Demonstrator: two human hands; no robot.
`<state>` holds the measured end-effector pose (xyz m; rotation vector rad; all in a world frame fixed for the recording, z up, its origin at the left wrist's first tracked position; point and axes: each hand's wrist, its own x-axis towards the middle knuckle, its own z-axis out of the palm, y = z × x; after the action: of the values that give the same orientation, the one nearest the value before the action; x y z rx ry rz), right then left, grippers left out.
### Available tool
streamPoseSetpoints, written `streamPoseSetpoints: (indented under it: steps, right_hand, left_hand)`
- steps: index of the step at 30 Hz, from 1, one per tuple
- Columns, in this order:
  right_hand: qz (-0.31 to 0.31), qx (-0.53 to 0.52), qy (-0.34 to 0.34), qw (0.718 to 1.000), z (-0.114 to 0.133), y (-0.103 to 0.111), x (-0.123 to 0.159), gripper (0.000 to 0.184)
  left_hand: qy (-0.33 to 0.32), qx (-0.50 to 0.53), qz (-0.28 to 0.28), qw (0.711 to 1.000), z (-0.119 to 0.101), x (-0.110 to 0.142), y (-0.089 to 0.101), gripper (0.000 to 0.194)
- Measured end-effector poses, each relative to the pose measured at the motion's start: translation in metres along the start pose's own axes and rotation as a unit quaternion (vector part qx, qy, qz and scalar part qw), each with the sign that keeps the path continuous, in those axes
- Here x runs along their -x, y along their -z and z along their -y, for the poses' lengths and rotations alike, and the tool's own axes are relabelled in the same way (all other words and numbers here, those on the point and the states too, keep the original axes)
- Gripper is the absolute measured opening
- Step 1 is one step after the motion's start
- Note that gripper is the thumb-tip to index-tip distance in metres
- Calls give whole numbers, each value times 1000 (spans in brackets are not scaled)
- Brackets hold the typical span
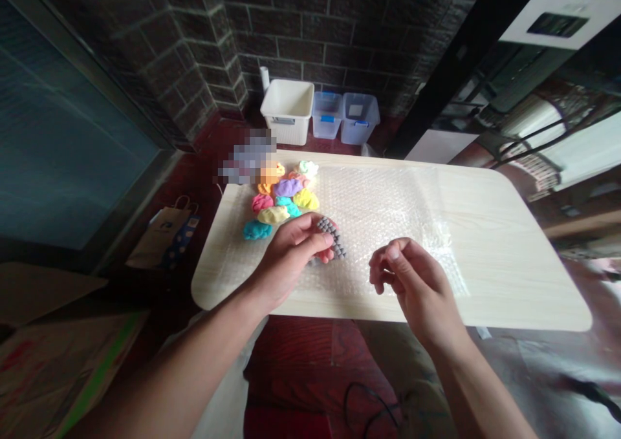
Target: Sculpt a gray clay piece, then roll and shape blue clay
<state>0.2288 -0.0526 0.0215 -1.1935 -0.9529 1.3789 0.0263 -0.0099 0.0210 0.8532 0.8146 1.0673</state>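
Observation:
My left hand (298,242) holds a small grey knobbly piece (334,237), its surface covered in rows of little bumps, pinched between thumb and fingers above the bubble wrap (359,213). Some red shows beside the piece. To the right, my right hand (412,274) is raised over the wrap, apart from the left, with thumb and fingertips curled together; whether something tiny is between them is hidden. Beyond my left hand lie several soft clay-like lumps, among them a purple lump (288,187), a yellow lump (306,199), a pale yellow lump (273,215) and a teal lump (257,230).
The pale wooden table (524,271) has rounded corners. Behind it on the floor stand a white bin (288,112) and two clear plastic boxes, one a blue-tinted box (359,119). A paper bag (160,235) sits left of the table, and a cardboard box (53,361) is nearer.

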Motion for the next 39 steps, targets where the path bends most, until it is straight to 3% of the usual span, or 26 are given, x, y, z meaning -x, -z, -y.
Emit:
streamPoseSetpoints:
  steps: [6,12,15,21,27,34,39]
  right_hand:
    - [-6,31,22,999,-1,5,0,20]
    - [-8,3,13,1000,-1,16,3,32]
    - [2,11,24,1000,2,18,4,25]
    - [-24,11,42,999,4,24,7,16]
    - [-37,-21,32,999,4,26,8,38]
    - [-16,9,58,998,9,22,14,13]
    - [-27,42,86,995,11,17,20,10]
  left_hand:
    - [23,11,42,999,6,-2,-11,16]
    - [21,-10,71,997,10,-4,-18,20]
    - [24,-11,92,995,12,-5,-23,18]
    - [33,-5,79,996,17,-5,-29,20]
    - [52,-9,78,996,19,-4,-30,19]
    - [46,1,87,995,20,-5,-31,17]
    - [29,-5,100,995,17,-3,-30,15]
